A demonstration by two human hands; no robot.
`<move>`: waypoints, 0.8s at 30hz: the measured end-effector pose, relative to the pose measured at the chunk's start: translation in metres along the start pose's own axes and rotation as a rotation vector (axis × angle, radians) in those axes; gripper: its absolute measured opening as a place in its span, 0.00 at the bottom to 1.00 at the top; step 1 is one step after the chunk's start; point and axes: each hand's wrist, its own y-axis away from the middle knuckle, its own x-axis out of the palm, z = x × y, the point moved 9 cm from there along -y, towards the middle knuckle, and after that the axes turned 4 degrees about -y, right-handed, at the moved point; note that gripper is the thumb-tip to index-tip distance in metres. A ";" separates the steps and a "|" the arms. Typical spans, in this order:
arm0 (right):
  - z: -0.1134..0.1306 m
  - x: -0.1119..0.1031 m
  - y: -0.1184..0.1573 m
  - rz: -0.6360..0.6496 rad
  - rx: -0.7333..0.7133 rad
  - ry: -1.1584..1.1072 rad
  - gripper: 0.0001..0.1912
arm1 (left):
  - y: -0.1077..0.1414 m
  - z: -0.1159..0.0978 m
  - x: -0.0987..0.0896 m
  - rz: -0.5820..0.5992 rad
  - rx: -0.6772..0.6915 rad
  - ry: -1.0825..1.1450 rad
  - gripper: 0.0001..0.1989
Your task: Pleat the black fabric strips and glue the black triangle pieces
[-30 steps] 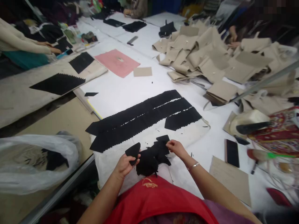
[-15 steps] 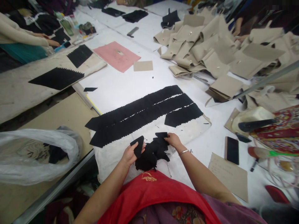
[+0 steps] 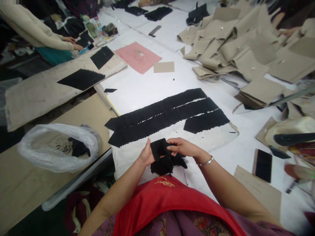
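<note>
Close in front of my red apron, my left hand (image 3: pixel 147 154) grips a small flat black piece (image 3: pixel 158 149) by its left side, thumb up along the edge. From the right, my right hand (image 3: pixel 180 147) pinches another black piece against or beside it; where one ends and the other begins I cannot tell. Below both hands lies a loose heap of small black pieces (image 3: pixel 162 166). Beyond them, overlapping rows of black pieces with zigzag edges (image 3: pixel 159 113) lie on a white padded board (image 3: pixel 209 139), with a shorter row (image 3: pixel 206 121) at the right.
On the left is a clear plastic bag (image 3: pixel 27 147) with scraps inside. A phone (image 3: pixel 263 165) and a cardboard sheet (image 3: pixel 258 190) lie at the right. Beige folded pieces (image 3: pixel 221 49) pile up at the back right. A co-worker's hands (image 3: pixel 75 44) are at the far left.
My right hand has come left from the heap's right side with a black piece, and now meets the piece in my left hand. The view has shifted left.
</note>
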 end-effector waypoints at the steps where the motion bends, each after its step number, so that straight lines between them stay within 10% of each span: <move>1: 0.001 0.002 -0.005 -0.005 0.000 0.007 0.15 | 0.001 0.000 0.002 0.006 0.003 0.002 0.34; 7: 0.011 -0.016 -0.005 -0.316 -0.086 0.129 0.11 | 0.008 -0.002 -0.002 -0.045 0.042 0.041 0.33; 14: 0.007 0.029 0.004 0.163 0.022 0.153 0.15 | 0.012 -0.002 0.018 0.049 0.051 0.073 0.35; 24: 0.010 0.007 -0.007 -0.087 -0.105 0.473 0.07 | 0.024 -0.003 0.031 0.122 -0.006 0.073 0.38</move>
